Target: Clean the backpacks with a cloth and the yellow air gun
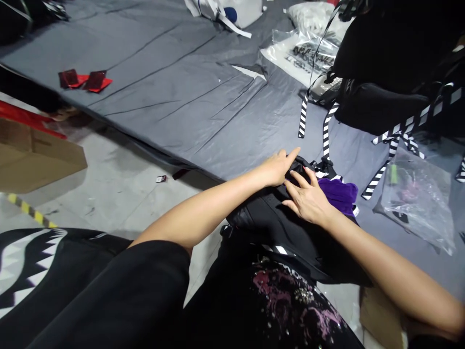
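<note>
- Left grip (274, 169): on the upper edge of the black bag (261, 213), one finger stretched out toward the table's far side, the others bent and partly hidden; I cannot tell whether it has hold of the cloth
- Right grip (308, 198): back up, just beside the left, fingers spread and slightly bent over the same edge, laid on the bag rather than closed round it
- The bag lies in front of the person, above the lap, against the near edge of the table (152, 63)
- Purple cloth (337, 194) bulges just beside the right grip, next to a black-and-white strap (326, 131)
- Right of that, on the table, a clear bag (421, 208) with something green and something pink showing through
- Farther back on the right, a large heap of black bags (385, 58), striped straps trailing from it
- Beside the heap, plastic packs (308, 53); beyond them, at the far side, a white bag (243, 14)
- At the table's left, well apart, red pieces (97, 82) with dark squares on them
- On the floor (116, 169) at left, a carton (36, 155) and yellow-black tape (29, 211)
</note>
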Motion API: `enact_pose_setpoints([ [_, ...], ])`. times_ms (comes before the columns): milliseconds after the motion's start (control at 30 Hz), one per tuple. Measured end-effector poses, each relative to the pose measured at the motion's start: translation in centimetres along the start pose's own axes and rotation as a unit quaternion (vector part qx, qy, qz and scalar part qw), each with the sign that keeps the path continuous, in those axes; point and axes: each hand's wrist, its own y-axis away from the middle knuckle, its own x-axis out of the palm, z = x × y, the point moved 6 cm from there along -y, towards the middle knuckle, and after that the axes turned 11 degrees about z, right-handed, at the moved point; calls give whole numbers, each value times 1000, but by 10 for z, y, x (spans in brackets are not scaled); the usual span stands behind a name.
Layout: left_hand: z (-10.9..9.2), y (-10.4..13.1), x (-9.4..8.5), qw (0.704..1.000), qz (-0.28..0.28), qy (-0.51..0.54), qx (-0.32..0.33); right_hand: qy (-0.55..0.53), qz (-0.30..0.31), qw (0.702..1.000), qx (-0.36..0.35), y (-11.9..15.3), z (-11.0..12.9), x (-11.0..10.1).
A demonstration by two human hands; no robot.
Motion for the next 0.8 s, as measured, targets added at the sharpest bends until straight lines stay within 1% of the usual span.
enact_pose_setpoints([
  [133,-2,1,-1,1000,-6,-1,5,4,10,1000,-3,0,0,1],
  [300,-1,0,0,1000,-1,-1,0,1,-5,1000,-7,0,-1,0],
  [433,0,-1,1,1000,-15,-5,10,12,1,1000,-13,4,-3,1],
  [500,1,-2,2,1000,-13,-6,7,13,0,1000,-14,6,-4,1],
  [600,1,-2,2,1000,-11,0,6,4,-3,1000,-16,6,-4,0],
  [800,-1,1,0,1000,-16,2,14,2,11,1000,-22,6,-3,-5],
])
